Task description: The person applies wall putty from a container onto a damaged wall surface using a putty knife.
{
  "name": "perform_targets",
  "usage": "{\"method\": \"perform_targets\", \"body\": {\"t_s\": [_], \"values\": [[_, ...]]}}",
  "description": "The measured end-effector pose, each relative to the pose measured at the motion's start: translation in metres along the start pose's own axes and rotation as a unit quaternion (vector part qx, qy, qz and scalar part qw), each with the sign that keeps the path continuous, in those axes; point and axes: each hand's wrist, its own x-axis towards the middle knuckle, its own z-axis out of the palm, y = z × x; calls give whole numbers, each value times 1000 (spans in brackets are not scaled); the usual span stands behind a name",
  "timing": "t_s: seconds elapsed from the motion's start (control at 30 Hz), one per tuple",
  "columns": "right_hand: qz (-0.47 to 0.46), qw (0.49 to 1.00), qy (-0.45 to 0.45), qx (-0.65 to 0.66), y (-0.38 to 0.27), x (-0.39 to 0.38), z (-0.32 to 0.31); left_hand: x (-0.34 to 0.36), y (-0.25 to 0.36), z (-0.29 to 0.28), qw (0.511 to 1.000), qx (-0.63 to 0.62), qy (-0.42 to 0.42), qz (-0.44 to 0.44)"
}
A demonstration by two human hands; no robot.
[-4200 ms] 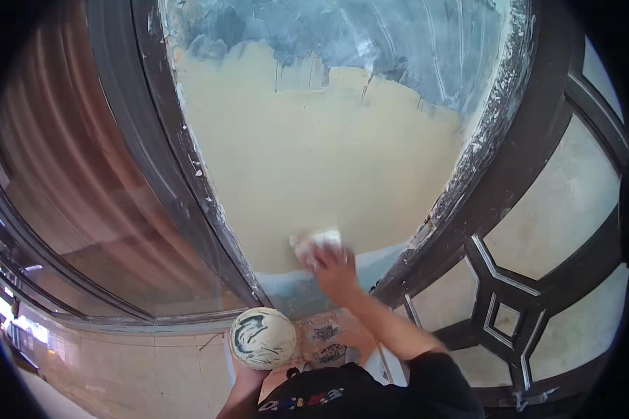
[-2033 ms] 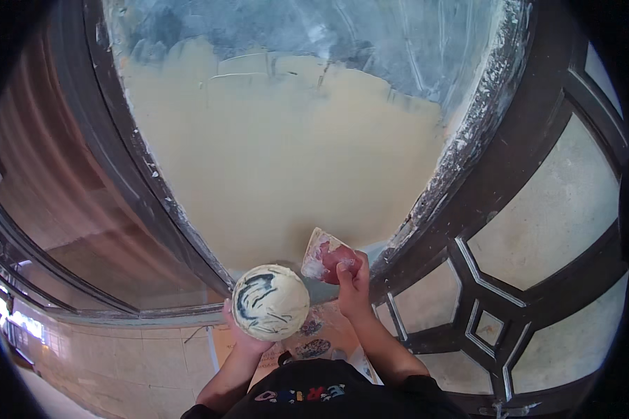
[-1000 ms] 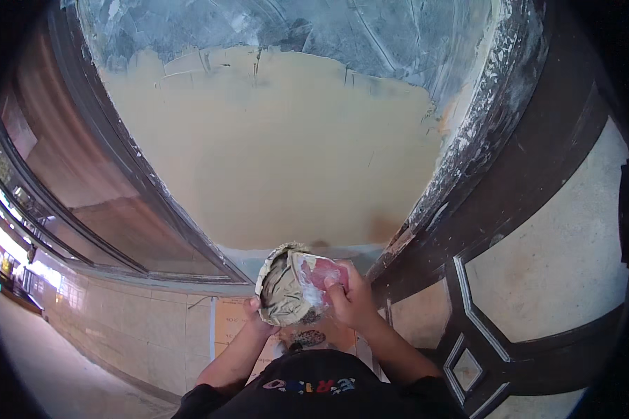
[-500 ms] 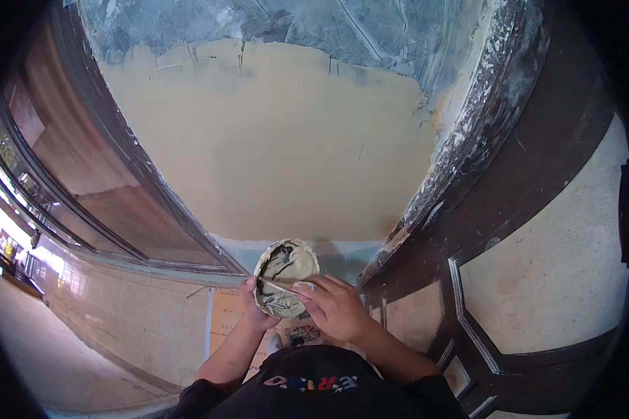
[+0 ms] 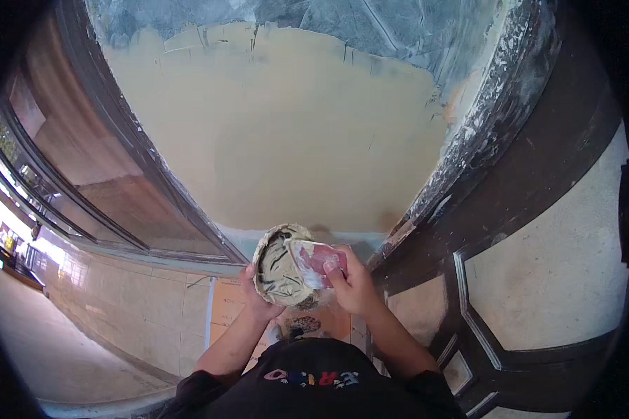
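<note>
In front of my body, my left hand [image 5: 256, 292] grips the left side of a round tub [image 5: 261, 253] with a putty-crusted rim. Cream putty [image 5: 281, 271] streaks its inside, with dark patches showing through. My right hand [image 5: 358, 285] is closed around a reddish flat scraper [image 5: 323, 264], thumb on its face. Pale putty smears the scraper, and its left edge lies at the tub's right side; whether they touch I cannot tell. Ahead stands a wall panel with a broad coat of cream filler [image 5: 279, 153], and blue-grey surface [image 5: 328, 17] above it.
A dark wooden frame [image 5: 168, 171] and glazed panes border the panel at left. A paint-flecked post [image 5: 479, 115] and a dark panelled door [image 5: 538, 272] stand at right. Below, an orange printed sheet [image 5: 223, 300] lies on the tiled floor beside my feet.
My right hand has drawn back to the right and turned, so the scraper's broad face now shows. The tub has shifted slightly up in view, still in my left hand.
</note>
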Motion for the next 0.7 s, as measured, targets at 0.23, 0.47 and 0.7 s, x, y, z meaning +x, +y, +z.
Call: {"method": "perform_targets", "body": {"t_s": [0.23, 0.47, 0.7], "values": [[52, 994, 64, 68, 14, 3, 11, -2, 2, 2, 996, 70, 31, 55], [44, 989, 126, 62, 14, -1, 34, 0, 2, -17, 987, 129, 16, 99], [48, 976, 132, 164, 21, 9, 26, 1, 6, -2, 988, 110, 30, 107]]}}
